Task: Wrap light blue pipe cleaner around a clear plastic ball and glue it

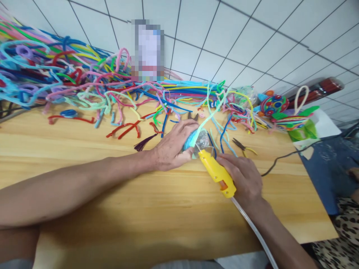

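My left hand (175,147) is closed round a small object with a blue fuzzy side (190,140) and a clear plastic part (202,139). A pale green pipe cleaner (210,116) rises from it toward the upper right. In my right hand (243,177) is a yellow hot glue gun (217,172), its tip at the object beside the pale green strand. A clear glue stick (254,226) trails from the gun's rear end. My right fingers wrap the gun's far side and are partly hidden.
Many coloured pipe cleaners (95,80) are piled along the back of the wooden table (140,216). Pliers (244,146) and a black cable (288,154) lie at the right, a dark tassel (145,143) left of centre. A decorated ball (275,105) sits at the back right.
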`<state>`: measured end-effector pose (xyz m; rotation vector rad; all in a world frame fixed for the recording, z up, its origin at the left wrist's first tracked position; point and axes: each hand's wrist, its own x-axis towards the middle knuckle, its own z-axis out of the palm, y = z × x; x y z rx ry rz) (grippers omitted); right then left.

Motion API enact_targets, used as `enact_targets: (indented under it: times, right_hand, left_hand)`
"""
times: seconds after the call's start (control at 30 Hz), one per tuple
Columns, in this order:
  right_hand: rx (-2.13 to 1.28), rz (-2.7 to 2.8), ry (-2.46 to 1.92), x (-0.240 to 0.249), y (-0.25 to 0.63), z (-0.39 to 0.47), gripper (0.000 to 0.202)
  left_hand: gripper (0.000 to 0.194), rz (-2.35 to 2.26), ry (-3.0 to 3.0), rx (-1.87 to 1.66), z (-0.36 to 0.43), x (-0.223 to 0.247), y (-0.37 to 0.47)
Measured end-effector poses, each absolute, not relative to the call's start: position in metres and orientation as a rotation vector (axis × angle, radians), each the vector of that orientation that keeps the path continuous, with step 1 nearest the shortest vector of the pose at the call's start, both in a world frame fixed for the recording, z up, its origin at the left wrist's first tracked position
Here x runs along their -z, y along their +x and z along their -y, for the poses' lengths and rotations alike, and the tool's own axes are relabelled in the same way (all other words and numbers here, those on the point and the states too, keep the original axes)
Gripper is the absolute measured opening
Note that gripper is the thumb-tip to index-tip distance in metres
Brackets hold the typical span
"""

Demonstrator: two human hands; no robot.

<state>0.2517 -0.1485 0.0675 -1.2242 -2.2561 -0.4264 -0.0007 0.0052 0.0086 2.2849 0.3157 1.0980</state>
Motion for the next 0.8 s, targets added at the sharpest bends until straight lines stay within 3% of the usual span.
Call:
enact_targets:
  times: [0.33,0.8]
  right_hand:
    - [0.406,2.257,-1.238,-0.0673,0.251,0.1478,0.043]
    - [0.388,2.178,-1.26,-0.0675,0.2496,0.1414,0.027]
  left_hand:
    - [0.064,-0.331,2.31,-1.095,-0.0043,-0.0119,-0.0015]
    - [0.062,-0.335,2.295,-1.075,-0.0051,-0.0109,-0.0007]
